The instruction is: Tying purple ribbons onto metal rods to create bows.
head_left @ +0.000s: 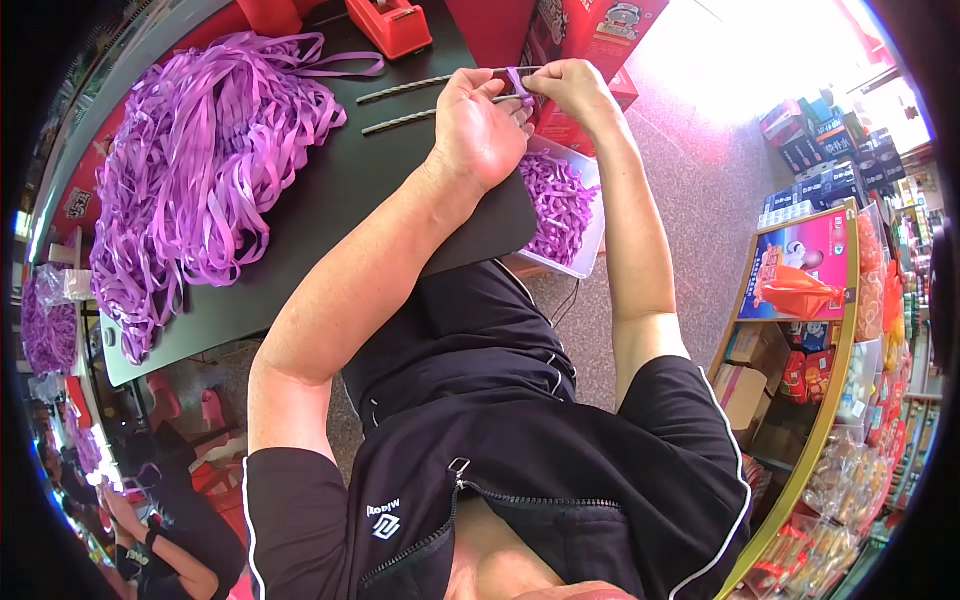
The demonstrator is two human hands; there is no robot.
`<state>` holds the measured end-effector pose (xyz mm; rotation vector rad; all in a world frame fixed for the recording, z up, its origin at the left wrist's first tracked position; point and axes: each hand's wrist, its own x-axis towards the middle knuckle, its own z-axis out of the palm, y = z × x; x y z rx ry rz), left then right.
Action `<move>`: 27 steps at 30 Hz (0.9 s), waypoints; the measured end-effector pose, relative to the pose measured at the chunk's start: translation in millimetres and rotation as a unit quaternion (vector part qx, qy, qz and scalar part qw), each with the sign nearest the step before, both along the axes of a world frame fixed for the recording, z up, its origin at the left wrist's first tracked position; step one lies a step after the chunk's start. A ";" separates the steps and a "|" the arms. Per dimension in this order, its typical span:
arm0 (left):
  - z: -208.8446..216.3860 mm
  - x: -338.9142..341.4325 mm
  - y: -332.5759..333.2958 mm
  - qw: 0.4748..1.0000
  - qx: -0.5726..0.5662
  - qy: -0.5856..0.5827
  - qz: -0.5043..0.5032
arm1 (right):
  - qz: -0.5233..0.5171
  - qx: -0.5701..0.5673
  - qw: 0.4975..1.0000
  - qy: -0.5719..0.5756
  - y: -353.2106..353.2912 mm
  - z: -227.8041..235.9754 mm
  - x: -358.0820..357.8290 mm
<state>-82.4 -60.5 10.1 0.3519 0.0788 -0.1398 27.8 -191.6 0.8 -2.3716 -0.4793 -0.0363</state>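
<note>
At twelve o'clock, our left hand (pixel 478 132) hides part of two rods (pixel 400 122), so we cannot tell its grip; our right hand (pixel 572 88) pinches the ribbon (pixel 517 84) looped around them. The rods look spiral-grooved; glossy strips (pixel 225 150) heap at ten.

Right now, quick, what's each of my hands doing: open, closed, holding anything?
Left hand: half-curled at two twisted metal rods; whether it grips them can't be told.
Right hand: closed, fingertips pinching purple ribbon at the rods.

A single head-worn fisheye looks steeply down from close above the torso (pixel 500 530) and table (pixel 345 205).
</note>
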 end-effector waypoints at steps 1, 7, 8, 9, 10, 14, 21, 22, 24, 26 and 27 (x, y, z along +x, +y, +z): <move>-0.2 0.2 1.0 1.000 -0.001 -0.001 0.001 | 0.012 0.036 0.998 0.053 0.9 -2.8 3.2; 3.5 -1.9 0.0 1.000 0.022 0.011 0.007 | 0.124 0.100 0.968 0.195 -5.1 -1.6 20.7; 1.2 -0.4 2.7 1.000 0.011 0.012 0.007 | 0.120 0.092 0.960 0.234 -2.6 2.1 19.8; -1.0 1.1 4.2 1.000 0.001 0.013 0.007 | 0.117 0.083 0.951 0.272 -1.0 5.3 18.5; -0.4 1.8 2.6 1.000 0.001 0.011 0.005 | 0.115 0.083 0.952 0.271 -4.2 1.4 22.6; 1.3 0.1 1.1 1.000 0.005 0.005 0.006 | 0.096 0.098 0.974 0.180 -6.9 5.4 13.5; 5.3 2.2 0.9 1.000 0.014 0.020 0.007 | 0.067 0.227 0.923 0.303 3.5 -21.8 19.4; 2.7 4.3 4.3 1.000 -0.001 -0.004 -0.011 | 0.049 0.282 0.868 0.406 6.3 -22.2 18.9; -1.3 8.6 12.0 0.999 0.013 -0.028 -0.029 | 0.056 0.348 0.829 0.434 11.6 -27.9 11.4; 14.3 2.2 10.1 0.988 0.138 0.028 -0.056 | 0.045 0.361 0.817 0.447 8.0 -28.5 10.0; 22.9 -1.3 14.0 0.977 0.189 0.039 -0.091 | 0.060 0.318 0.839 0.438 2.5 -26.2 11.6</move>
